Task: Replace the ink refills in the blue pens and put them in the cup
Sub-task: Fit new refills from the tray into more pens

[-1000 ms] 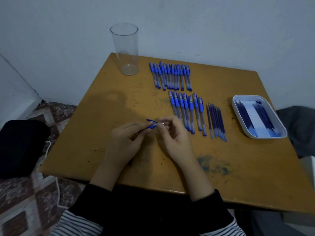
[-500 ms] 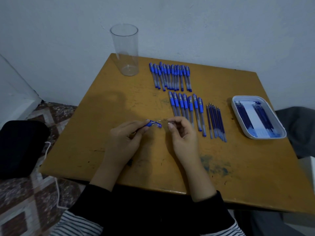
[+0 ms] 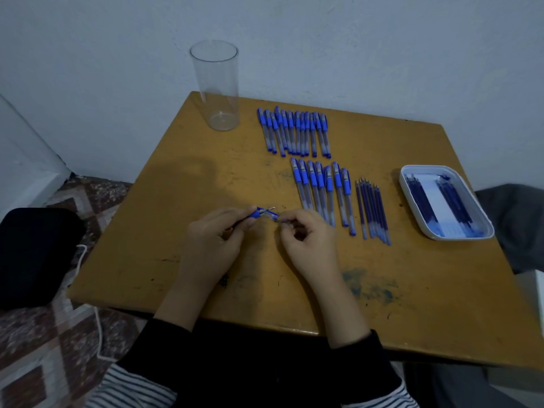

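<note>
Yellow table (image 3: 164,254): left hand (image 3: 212,242) and right hand (image 3: 309,242) both pinch one blue pen (image 3: 266,214)

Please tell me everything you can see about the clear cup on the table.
The cup is a tall, straight-sided cylinder, clear like plastic or glass. It stands upright and empty at the far left corner of the table, near the wall. Only the table touches it; the nearest row of pens lies apart, to its right.

Left grip (image 3: 212,241), right grip (image 3: 309,241): fingers curled
</note>
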